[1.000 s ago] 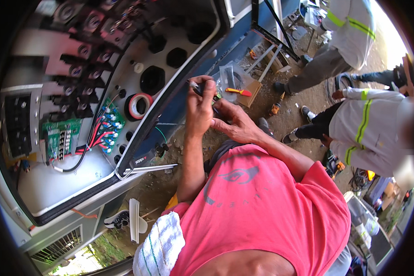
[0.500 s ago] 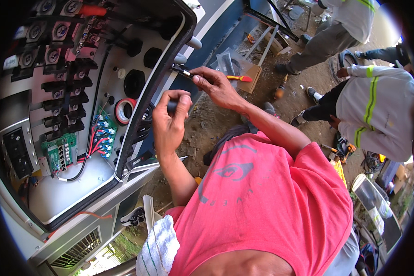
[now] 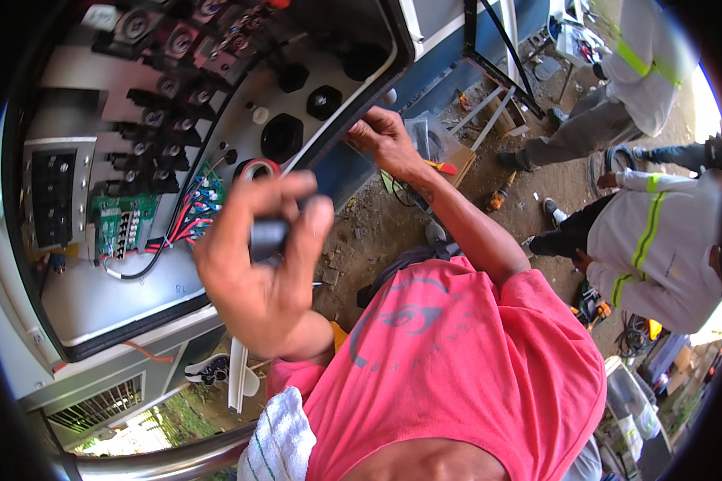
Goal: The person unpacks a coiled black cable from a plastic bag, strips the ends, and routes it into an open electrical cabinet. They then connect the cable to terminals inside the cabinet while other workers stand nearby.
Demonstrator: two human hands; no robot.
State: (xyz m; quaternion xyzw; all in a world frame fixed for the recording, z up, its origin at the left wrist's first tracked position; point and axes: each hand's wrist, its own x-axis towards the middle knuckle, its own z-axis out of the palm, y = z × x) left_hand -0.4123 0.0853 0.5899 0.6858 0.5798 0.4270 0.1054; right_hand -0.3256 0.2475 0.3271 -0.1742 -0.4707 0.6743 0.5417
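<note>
My left hand is raised large in front of the open electrical cabinet, its fingers curled round a short black cylinder, perhaps a roll of tape. Motion blurs part of this hand. My right hand is at the outer side of the cabinet's black-sealed rim, with thumb and fingers closed together. What those fingertips hold is hidden. A red and white tape roll lies inside the cabinet, partly behind my left hand. Beside it, a green circuit board carries red and blue wire ends.
Inside the cabinet are rows of black terminal blocks, another green board and black cable glands. A white towel hangs at my shoulder. People in reflective shirts stand at right, with tools and a cardboard piece on the ground.
My left hand has come nearer the camera and left, still gripping the black cylinder. The slim dark piece in my right fingers is now out of sight. The whole view has shifted.
</note>
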